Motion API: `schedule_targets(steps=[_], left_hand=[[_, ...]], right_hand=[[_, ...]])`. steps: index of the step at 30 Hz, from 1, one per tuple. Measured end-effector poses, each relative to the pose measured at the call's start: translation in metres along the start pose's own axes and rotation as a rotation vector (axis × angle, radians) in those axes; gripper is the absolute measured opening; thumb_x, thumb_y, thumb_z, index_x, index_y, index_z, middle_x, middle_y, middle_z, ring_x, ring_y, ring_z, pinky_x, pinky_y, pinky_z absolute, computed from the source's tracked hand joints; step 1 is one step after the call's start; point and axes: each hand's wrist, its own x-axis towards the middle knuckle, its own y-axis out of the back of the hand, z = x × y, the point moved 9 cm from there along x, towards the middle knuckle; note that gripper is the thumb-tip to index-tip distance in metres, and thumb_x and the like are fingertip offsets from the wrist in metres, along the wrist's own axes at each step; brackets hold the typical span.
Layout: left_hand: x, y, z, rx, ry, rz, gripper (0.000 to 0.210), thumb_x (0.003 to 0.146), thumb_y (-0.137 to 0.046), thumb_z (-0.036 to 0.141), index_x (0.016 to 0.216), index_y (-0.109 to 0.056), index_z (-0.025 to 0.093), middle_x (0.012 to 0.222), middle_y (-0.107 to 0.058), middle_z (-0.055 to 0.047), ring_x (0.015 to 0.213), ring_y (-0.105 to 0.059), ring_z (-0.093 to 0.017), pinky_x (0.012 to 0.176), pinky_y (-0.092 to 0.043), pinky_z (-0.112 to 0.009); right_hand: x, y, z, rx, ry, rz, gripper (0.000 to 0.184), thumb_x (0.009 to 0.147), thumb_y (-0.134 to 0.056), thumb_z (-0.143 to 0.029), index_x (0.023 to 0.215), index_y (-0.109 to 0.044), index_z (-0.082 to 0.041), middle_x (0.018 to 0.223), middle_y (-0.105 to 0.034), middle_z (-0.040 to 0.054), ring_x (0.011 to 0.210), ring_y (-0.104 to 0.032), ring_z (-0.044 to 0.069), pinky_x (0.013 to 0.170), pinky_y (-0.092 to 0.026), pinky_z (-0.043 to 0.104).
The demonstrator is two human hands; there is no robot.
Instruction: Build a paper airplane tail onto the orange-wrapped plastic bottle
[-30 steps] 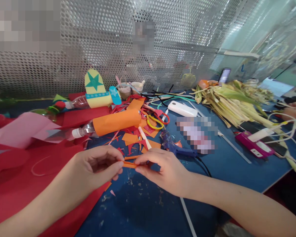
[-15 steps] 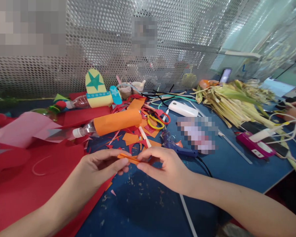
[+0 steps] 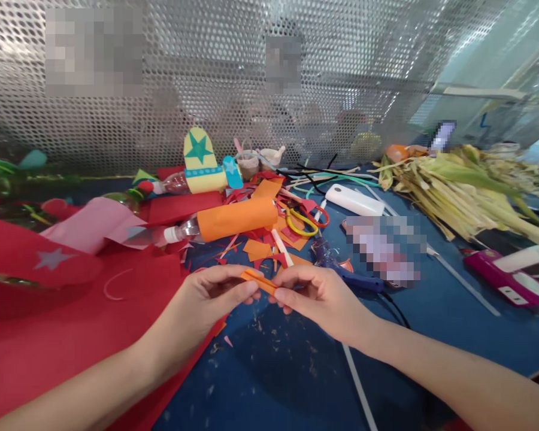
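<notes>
A small folded strip of orange paper is pinched between my two hands above the blue table. My left hand grips its left end with thumb and fingers. At the other end, my right hand holds it the same way, fingers curled beneath. Just beyond them lies a plastic bottle wrapped in orange paper, on its side with the white cap to the left. Orange and red paper scraps are scattered around it. Scissors with yellow and red handles rest near the bottle's right end.
A blue glue gun with a black cord lies right of my hands. Red sheets cover the left side. Behind stand a yellow-wrapped bottle and a perforated metal wall. Corn husks and a magenta power strip are at right.
The view has turned left, so the things on the table appear shifted right. Both hands still hold the orange strip, which now shows its fold more from above.
</notes>
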Motion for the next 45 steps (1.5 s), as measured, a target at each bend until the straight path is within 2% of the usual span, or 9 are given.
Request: schedule_targets(steps=[7,11,23,29,37,40,42,44,45], left_hand=[[0.001,-0.003,-0.002,0.004,-0.025,-0.031,0.007,0.071,-0.071,0.022,0.075,-0.076,0.026,0.075,-0.075,0.003,0.073,-0.067,-0.012,0.071,-0.052,-0.016],[-0.002,0.003,-0.004,-0.011,0.027,0.051,0.004,0.069,-0.072,0.024,0.072,-0.076,0.023,0.072,-0.075,0.001,0.068,-0.067,-0.013,0.069,-0.054,-0.018],[-0.008,-0.002,0.002,-0.033,0.014,0.06,0.007,0.069,-0.072,0.024,0.075,-0.074,0.022,0.072,-0.075,0.001,0.069,-0.069,-0.015,0.07,-0.055,-0.023],[-0.01,0.003,0.008,0.032,-0.038,0.094,0.006,0.069,-0.071,0.024,0.074,-0.074,0.023,0.075,-0.075,0.001,0.072,-0.07,-0.017,0.072,-0.056,-0.023],[-0.01,0.001,0.0,0.035,-0.007,0.088,0.009,0.068,-0.073,0.028,0.075,-0.075,0.023,0.079,-0.076,-0.002,0.075,-0.07,-0.019,0.075,-0.056,-0.026],[-0.007,0.003,-0.005,0.009,0.007,0.104,0.007,0.069,-0.072,0.028,0.072,-0.075,0.022,0.077,-0.076,-0.001,0.073,-0.069,-0.017,0.074,-0.056,-0.024],[-0.004,0.006,-0.011,-0.003,0.025,0.124,0.01,0.069,-0.073,0.03,0.072,-0.075,0.02,0.077,-0.075,-0.002,0.073,-0.069,-0.018,0.073,-0.056,-0.025],[-0.001,0.008,-0.017,-0.014,0.054,0.133,0.015,0.068,-0.074,0.033,0.073,-0.074,0.018,0.077,-0.075,-0.004,0.074,-0.069,-0.019,0.074,-0.056,-0.026],[0.001,0.007,-0.02,-0.029,0.067,0.131,0.017,0.067,-0.074,0.034,0.073,-0.074,0.018,0.078,-0.075,-0.004,0.075,-0.069,-0.019,0.075,-0.056,-0.027]], right_hand=[[0.001,-0.001,0.001,-0.029,-0.014,-0.011,0.013,0.076,-0.067,-0.028,0.083,-0.064,-0.018,0.071,-0.061,-0.0025,0.061,-0.058,0.009,0.061,-0.052,0.025],[0.001,-0.001,-0.001,-0.083,0.007,-0.011,0.013,0.077,-0.066,-0.028,0.085,-0.064,-0.019,0.074,-0.06,-0.0018,0.063,-0.056,0.009,0.06,-0.05,0.024],[-0.001,0.0,-0.008,-0.127,0.1,0.004,0.011,0.077,-0.065,-0.024,0.088,-0.062,-0.02,0.086,-0.064,0.0011,0.081,-0.061,0.013,0.074,-0.051,0.028],[0.0,0.002,-0.007,-0.096,0.101,0.02,0.014,0.076,-0.067,-0.03,0.085,-0.064,-0.019,0.078,-0.064,-0.0003,0.068,-0.059,0.011,0.063,-0.049,0.026],[0.001,0.002,-0.003,-0.152,0.111,0.034,0.013,0.077,-0.067,-0.031,0.083,-0.064,-0.02,0.076,-0.067,-0.0001,0.066,-0.062,0.012,0.062,-0.051,0.025],[-0.001,-0.002,-0.02,-0.365,0.182,-0.018,0.012,0.084,-0.06,-0.03,0.09,-0.065,-0.02,0.082,-0.069,0.0012,0.069,-0.064,0.012,0.064,-0.053,0.025],[-0.009,-0.001,-0.042,-0.664,0.289,-0.039,0.014,0.088,-0.054,-0.027,0.092,-0.066,-0.021,0.086,-0.071,0.0023,0.075,-0.066,0.014,0.07,-0.054,0.027],[-0.021,0.01,-0.066,-1.018,0.416,0.053,0.016,0.089,-0.051,-0.022,0.09,-0.066,-0.021,0.091,-0.071,0.0054,0.087,-0.066,0.019,0.08,-0.053,0.033],[-0.027,0.018,-0.07,-1.183,0.421,0.089,0.019,0.09,-0.047,-0.019,0.093,-0.066,-0.02,0.095,-0.071,0.0077,0.09,-0.065,0.021,0.082,-0.053,0.037]])
